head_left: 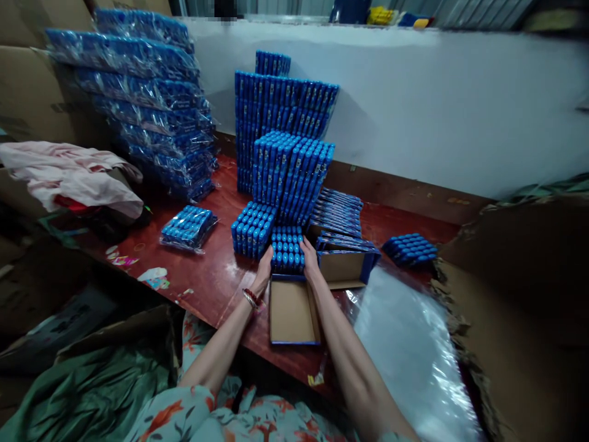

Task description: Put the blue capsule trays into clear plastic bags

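Between my two hands is a tight block of small blue-capped tubes (288,250). My left hand (264,271) presses its left side, and my right hand (310,259) grips the right side. Directly in front of the block lies an open shallow cardboard box (293,313), brown inside with blue edges; its inside shows no contents. A second open box (343,268) sits just right of my right hand. Beside my left hand stands another block of the same tubes (253,228). The undersides of the held block and my fingertips are partly hidden.
Tall stacks of blue tubes (289,175) rise behind. Plastic-wrapped packs (156,104) are piled at left, with one wrapped pack (188,228) nearer. A loose tube cluster (409,249) and clear plastic bags (405,344) lie right. Torn cardboard (506,294) borders the red table (216,288).
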{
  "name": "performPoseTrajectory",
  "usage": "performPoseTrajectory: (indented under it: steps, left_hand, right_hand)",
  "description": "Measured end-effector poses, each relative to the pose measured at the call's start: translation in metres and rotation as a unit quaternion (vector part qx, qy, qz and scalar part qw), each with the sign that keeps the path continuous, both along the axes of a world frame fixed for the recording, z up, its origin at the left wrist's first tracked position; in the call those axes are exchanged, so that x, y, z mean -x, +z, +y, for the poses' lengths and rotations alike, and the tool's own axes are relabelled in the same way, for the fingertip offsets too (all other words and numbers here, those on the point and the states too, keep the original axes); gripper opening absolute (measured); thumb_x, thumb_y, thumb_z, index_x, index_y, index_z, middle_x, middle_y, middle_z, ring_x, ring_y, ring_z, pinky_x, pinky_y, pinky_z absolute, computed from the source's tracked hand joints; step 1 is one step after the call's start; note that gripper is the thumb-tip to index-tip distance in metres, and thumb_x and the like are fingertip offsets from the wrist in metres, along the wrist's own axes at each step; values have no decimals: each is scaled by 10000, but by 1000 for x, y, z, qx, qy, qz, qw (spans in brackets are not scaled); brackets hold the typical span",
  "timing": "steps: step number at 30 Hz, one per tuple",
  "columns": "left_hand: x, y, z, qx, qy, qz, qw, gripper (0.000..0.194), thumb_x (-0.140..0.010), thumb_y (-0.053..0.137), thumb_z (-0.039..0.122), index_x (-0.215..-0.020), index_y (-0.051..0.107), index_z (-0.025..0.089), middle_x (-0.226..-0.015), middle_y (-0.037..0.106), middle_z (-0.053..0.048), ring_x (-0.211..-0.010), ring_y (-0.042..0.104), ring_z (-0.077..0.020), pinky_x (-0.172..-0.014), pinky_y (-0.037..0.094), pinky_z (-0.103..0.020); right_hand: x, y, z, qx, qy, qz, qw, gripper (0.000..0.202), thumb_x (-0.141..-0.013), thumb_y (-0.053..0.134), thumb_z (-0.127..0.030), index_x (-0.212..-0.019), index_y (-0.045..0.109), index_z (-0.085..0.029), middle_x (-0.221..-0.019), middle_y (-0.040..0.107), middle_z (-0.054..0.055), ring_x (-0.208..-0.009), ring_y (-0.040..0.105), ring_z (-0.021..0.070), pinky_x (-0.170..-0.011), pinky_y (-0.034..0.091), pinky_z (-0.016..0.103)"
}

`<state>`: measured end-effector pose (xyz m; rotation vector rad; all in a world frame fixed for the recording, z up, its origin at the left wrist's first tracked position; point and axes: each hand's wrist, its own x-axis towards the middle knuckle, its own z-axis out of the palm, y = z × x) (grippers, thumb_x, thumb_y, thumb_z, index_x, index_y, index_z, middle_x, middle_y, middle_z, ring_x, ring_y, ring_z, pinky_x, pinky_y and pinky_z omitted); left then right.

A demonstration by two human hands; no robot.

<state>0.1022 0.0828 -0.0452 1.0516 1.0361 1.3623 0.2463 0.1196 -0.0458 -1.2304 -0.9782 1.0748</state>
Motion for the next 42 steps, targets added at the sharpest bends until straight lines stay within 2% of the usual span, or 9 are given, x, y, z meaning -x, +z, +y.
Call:
performPoseTrajectory:
  steps: [6, 12, 20, 24, 27, 30, 37, 39, 42]
  left_hand:
    - [-4, 17, -31, -32, -15, -23, 999, 552, -903, 421, 492, -1371, 451, 200, -1485, 368, -17, -1391, 300, -195, -1179, 208, -369]
    - [5, 40, -98, -36, -37, 27, 998, 560, -901, 368, 531, -1351, 479, 218, -1458, 416, -12, -1399, 280, -204, -1180, 215, -368]
    - [11, 14, -185, 82, -101, 124, 984, 684, -879, 425, 549, -1461, 278, 223, -1558, 181, -35, -1446, 97, -209, -1193, 100, -406]
    - [15, 6, -183, 71, -100, 223, 967, 630, -889, 456, 484, -1446, 316, 226, -1539, 240, -63, -1434, 171, -231, -1185, 61, -450]
    - [24, 7, -171, 75, -57, 295, 951, 497, -883, 478, 464, -1321, 509, 232, -1419, 464, -96, -1392, 287, -281, -1162, 20, -523]
    - [24, 16, -151, 50, -22, 291, 955, 504, -900, 439, 465, -1336, 487, 216, -1434, 443, -100, -1372, 324, -263, -1162, 136, -483]
    - [-19, 20, -103, -62, -35, 392, 917, 504, -888, 468, 364, -1360, 454, 187, -1515, 305, -99, -1443, 61, -312, -1140, -8, -559]
    - [-24, 12, -98, -78, -54, 427, 899, 463, -905, 418, 322, -1331, 484, 152, -1500, 329, -124, -1441, 85, -313, -1139, 10, -561]
    - [-23, 6, -96, -129, -78, 416, 896, 445, -915, 394, 332, -1287, 517, 121, -1453, 401, -151, -1427, 175, -278, -1163, 48, -486]
  right_hand:
    - [-7, 32, -27, -21, 12, 35, 999, 648, -777, 599, -441, -1347, 468, -162, -1424, 430, 43, -1317, 400, 199, -1122, 289, 379]
    - [-7, 52, -101, -42, 37, 67, 996, 611, -824, 570, -493, -1364, 455, -231, -1425, 432, 9, -1332, 381, 223, -1129, 287, 416]
    - [-7, 9, -189, 28, 16, 2, 999, 629, -858, 524, -486, -1419, 364, -251, -1472, 364, 20, -1361, 332, 217, -1129, 270, 434]
    - [-3, 0, -194, 47, -17, -114, 992, 639, -874, 462, -517, -1428, 351, -218, -1463, 382, 60, -1334, 378, 221, -1118, 279, 437]
    - [-4, 13, -191, 53, -50, -226, 971, 596, -909, 369, -516, -1408, 391, -190, -1431, 429, 90, -1316, 397, 222, -1116, 271, 446]
    - [-10, 30, -179, -9, -60, -320, 945, 556, -941, 308, -468, -1437, 330, -217, -1485, 345, 68, -1374, 294, 209, -1139, 212, 461]
    - [-5, 20, -132, -17, 126, -530, 839, 506, -924, 365, -314, -1427, 342, -265, -1541, 214, 46, -1433, 41, 295, -1087, 94, 651]
    - [-1, 13, -126, -9, 129, -530, 838, 501, -912, 377, -294, -1412, 374, -263, -1541, 217, 38, -1434, 35, 289, -1099, 98, 634]
    - [0, 8, -125, -34, 125, -436, 891, 474, -904, 403, -360, -1363, 455, -258, -1510, 301, 23, -1432, 96, 247, -1148, 106, 534]
